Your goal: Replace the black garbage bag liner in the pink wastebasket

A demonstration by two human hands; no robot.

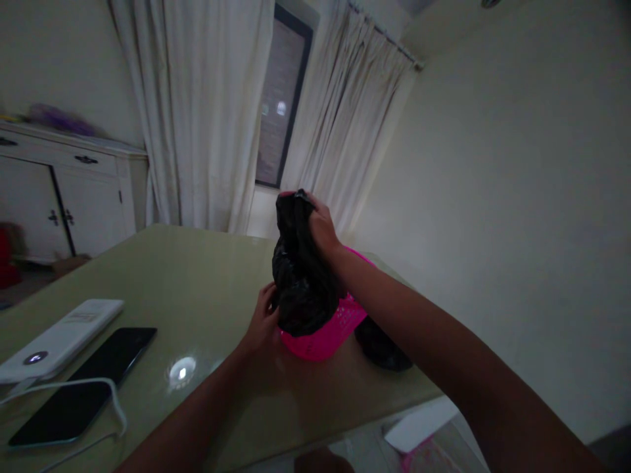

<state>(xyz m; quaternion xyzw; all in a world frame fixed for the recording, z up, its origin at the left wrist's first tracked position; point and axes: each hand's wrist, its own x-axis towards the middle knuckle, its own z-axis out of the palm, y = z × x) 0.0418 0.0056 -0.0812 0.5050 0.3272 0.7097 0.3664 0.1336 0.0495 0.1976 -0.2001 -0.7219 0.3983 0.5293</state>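
Observation:
A black plastic bag [300, 279], crumpled and shiny, is held up over a bright pink basket [328, 335] with holes in its wall. My right hand [320, 223] grips the bag's upper end, its fingers partly hidden behind the plastic. Lower down, my left hand [266, 315] has its fingers curled at the bag's left side, close to the basket; the fingertips are partly hidden. The bag and my right forearm cover much of the basket. Another black plastic bundle [382, 345] lies on the table to the right of the basket, under my right forearm.
On the left of the glossy greenish table [197, 276] lie a white power bank [64, 335], a dark phone [89, 387] and a white cable [116, 397]. A white cabinet [93, 190] and curtains [211, 112] stand behind. The wall [493, 197] is at the right.

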